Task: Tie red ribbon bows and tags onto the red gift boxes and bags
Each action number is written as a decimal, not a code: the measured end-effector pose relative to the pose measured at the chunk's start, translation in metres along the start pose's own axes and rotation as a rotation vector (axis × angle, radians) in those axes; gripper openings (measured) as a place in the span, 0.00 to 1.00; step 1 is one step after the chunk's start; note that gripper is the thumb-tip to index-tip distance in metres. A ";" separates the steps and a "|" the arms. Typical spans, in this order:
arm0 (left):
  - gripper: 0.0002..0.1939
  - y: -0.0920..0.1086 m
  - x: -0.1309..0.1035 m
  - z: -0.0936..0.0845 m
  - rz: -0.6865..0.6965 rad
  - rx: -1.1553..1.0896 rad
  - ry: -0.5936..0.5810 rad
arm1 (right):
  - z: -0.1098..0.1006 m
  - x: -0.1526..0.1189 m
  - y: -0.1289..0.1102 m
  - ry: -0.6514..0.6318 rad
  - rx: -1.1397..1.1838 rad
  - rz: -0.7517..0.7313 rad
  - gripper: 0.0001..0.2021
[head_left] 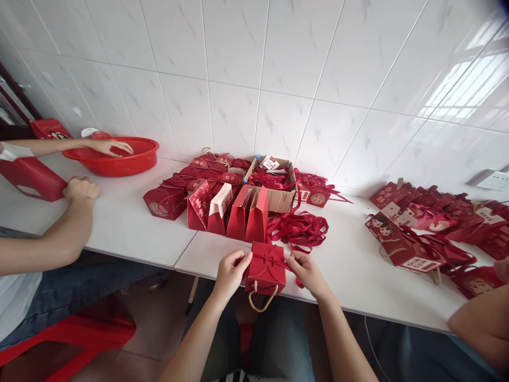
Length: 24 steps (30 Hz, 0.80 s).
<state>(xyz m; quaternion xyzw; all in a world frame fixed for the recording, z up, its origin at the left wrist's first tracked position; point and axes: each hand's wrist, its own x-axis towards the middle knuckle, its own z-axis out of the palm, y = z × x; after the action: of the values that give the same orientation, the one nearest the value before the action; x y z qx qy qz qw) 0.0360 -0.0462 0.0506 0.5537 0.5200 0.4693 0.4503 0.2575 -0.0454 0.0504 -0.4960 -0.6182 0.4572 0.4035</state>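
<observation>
A red gift box [265, 270] with a twisted rope handle sits at the front edge of the white table, its handle hanging toward me. A red ribbon [274, 259] runs across the box's top through slots. My left hand [233, 269] pinches the ribbon at the box's left side. On the right side my right hand [305, 269] is closed on the ribbon's other part, thumb and fingers together. Just behind the box lies a loose heap of red ribbons [300, 229]. Several upright red boxes [236, 212] stand in a row to the left of that heap.
A cardboard carton [281, 200] holds more ribbons, with packed red boxes [163, 201] beside it. Farther left, a person's hand [111, 147] reaches into a red basin [135, 164]. More gift boxes [409, 249] and another person's arm [483, 318] are at the right.
</observation>
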 end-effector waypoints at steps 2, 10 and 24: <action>0.26 -0.002 -0.001 -0.005 -0.002 0.016 0.004 | -0.002 0.000 0.003 0.015 -0.031 -0.011 0.24; 0.27 -0.010 -0.003 -0.023 -0.179 -0.017 -0.126 | -0.014 -0.010 0.001 -0.059 -0.040 -0.079 0.19; 0.11 0.033 0.027 -0.072 -0.254 0.031 -0.691 | -0.035 -0.022 -0.036 -0.058 -0.315 -0.232 0.14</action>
<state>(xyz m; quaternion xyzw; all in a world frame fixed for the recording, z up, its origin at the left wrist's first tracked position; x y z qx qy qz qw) -0.0292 -0.0202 0.0953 0.6174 0.4089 0.1869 0.6456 0.2860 -0.0648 0.0927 -0.4652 -0.7464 0.3193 0.3528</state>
